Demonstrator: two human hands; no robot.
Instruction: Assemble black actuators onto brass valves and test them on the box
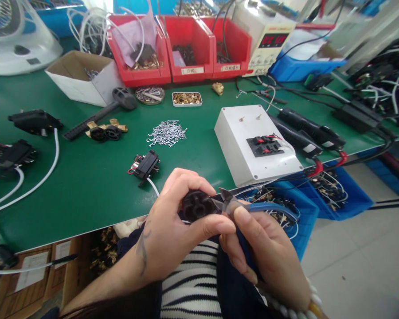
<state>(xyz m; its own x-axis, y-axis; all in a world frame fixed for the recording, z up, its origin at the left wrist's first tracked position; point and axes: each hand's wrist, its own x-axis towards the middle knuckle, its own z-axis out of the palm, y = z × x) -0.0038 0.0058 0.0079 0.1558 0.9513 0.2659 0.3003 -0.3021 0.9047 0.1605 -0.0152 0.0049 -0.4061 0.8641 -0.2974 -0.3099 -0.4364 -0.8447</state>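
My left hand (pixel 173 230) is wrapped round a round black plastic part (pixel 197 204) with a recessed face, held over the table's front edge. In my right hand (pixel 269 248) is a pair of diagonal cutters (pixel 228 201) with blue handles. The cutter jaws are against the right side of the black part; I cannot tell what lies between them. Just beyond my left hand, a black plug assembly (pixel 146 166) with red wires and a white cable rests on the green table (pixel 109 186). A pile of bent wire pins (pixel 168 133) lies behind it.
A white box with switches (pixel 252 164) stands right of my hands. Left are a black mallet (pixel 123 99) and brass fittings (pixel 115 126). Red bins (pixel 189 75) line the back beside a power supply (pixel 272 42). Blue crates (pixel 306 230) with parts sit below the table's right edge.
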